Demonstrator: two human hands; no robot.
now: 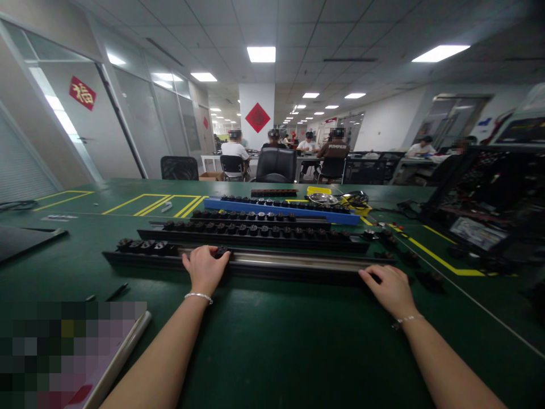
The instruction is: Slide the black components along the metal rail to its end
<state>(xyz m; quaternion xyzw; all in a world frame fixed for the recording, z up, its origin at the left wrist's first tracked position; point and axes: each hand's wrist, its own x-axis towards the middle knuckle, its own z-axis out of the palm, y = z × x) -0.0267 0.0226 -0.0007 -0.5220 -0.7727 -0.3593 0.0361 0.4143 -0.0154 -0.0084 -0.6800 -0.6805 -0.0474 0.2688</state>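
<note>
A long black rail (289,262) with a bare metal strip along its channel lies across the green table in front of me. Several black round parts (147,245) sit in its left end. My left hand (206,268) is closed at the rail left of its middle, with a small black round part (222,251) between thumb and fingers; the hand partly hides it. Near the rail's right end, my right hand (388,287) is closed, its thumb and fingers bent at the near edge of the rail. Whether anything small is in those fingertips is hidden.
Behind are more black rails (255,233) filled with round parts and a blue rail (289,210). A metal dish (322,199) and yellow trays stand farther back. Loose black parts (430,279) lie at right; a pen (117,291) lies at left. People sit at tables beyond.
</note>
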